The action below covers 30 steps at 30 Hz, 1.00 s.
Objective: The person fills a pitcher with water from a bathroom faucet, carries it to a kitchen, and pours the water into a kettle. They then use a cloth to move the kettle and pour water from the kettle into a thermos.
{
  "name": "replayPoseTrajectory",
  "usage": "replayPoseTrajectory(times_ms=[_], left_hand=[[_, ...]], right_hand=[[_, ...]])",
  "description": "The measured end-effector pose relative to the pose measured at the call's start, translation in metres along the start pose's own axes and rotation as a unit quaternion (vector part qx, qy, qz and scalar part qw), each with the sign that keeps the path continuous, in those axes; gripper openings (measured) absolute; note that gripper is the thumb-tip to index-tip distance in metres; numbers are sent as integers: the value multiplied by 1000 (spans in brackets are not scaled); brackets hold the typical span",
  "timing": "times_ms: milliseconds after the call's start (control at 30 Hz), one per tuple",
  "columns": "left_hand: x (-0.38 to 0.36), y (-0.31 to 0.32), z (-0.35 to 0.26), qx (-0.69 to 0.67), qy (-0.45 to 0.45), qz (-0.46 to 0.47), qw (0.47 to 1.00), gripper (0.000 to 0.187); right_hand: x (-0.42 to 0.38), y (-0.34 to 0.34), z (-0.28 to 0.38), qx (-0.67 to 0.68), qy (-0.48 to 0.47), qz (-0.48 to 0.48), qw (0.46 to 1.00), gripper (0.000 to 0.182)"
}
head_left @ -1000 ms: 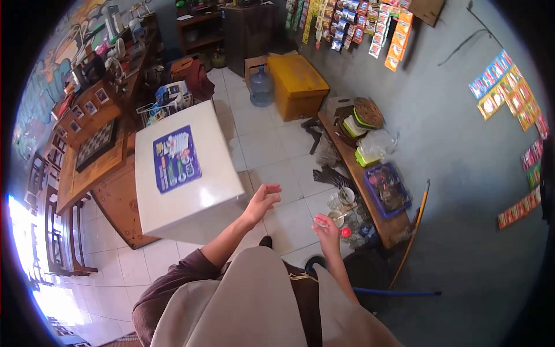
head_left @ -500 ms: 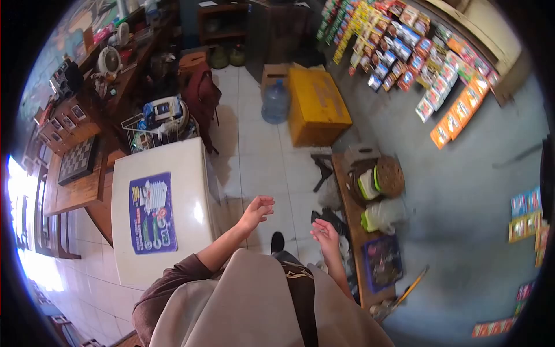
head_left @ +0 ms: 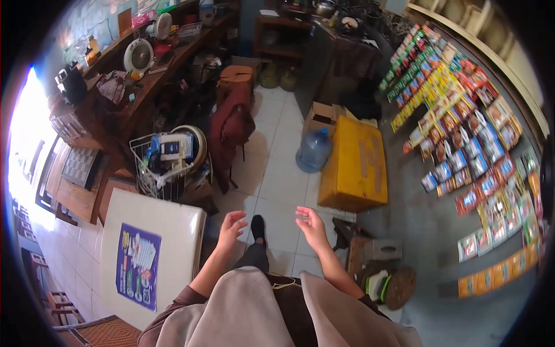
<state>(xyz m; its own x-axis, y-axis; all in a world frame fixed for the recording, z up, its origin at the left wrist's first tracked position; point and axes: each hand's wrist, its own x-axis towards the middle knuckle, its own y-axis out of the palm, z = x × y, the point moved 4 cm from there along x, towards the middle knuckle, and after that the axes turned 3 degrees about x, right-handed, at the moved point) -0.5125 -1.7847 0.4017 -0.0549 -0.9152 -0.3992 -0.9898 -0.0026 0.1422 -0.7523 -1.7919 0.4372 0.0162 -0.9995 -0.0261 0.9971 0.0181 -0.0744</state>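
Observation:
My left hand (head_left: 232, 230) is raised in front of me with its fingers apart, holding nothing. It is nearest to the white box-like top (head_left: 179, 222) with a purple printed sheet (head_left: 139, 266) on it. My right hand (head_left: 312, 227) is up at about the same height, fingers spread and bare. Beyond it stand a yellow box (head_left: 354, 168) and a blue water jug (head_left: 314, 151) on the tiled floor. Neither hand touches anything. One dark shoe (head_left: 258, 228) shows between the hands.
Sachets (head_left: 457, 156) hang in rows on the right wall. A low bench (head_left: 358, 254) bears a wire-like round roll (head_left: 400, 288). At left are a wire basket (head_left: 165, 185), a red backpack (head_left: 232, 130), a fan (head_left: 139, 56) and a chessboard (head_left: 80, 166). An open carton (head_left: 322, 117) stands behind the jug.
I have moved forward, so the yellow box, jug and sachets appear closer and the bench has slid toward the bottom. My hands are farther apart, both still bare.

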Motion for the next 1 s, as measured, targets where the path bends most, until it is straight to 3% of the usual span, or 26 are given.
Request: replayPoseTrajectory(times_ms=[200, 267, 400, 633, 767, 833, 933, 1000], left_hand=[[138, 3, -73, -33, -24, -15, 999, 30], [188, 23, -130, 12, 62, 41, 997, 30], [283, 64, -194, 28, 80, 82, 993, 28], [424, 130, -223, 51, 97, 157, 981, 28], [508, 135, -247, 34, -5, 120, 992, 27], [549, 135, -267, 10, -12, 89, 996, 27], [607, 129, -300, -9, 22, 54, 998, 26], [641, 122, -320, 16, 107, 13, 994, 25]], right_hand=[[157, -6, 2, 6, 22, -14, 1000, 39], [200, -14, 26, -13, 6, -17, 1000, 40], [287, -41, 33, -45, -24, -41, 998, 40], [401, -105, -22, -26, 35, -89, 995, 30], [492, -142, -34, -12, 106, -77, 991, 29], [545, -154, -28, 9, 115, -90, 989, 28], [634, -156, -19, 10, 75, -55, 996, 28], [690, -146, -8, -1, 93, -34, 995, 28]])
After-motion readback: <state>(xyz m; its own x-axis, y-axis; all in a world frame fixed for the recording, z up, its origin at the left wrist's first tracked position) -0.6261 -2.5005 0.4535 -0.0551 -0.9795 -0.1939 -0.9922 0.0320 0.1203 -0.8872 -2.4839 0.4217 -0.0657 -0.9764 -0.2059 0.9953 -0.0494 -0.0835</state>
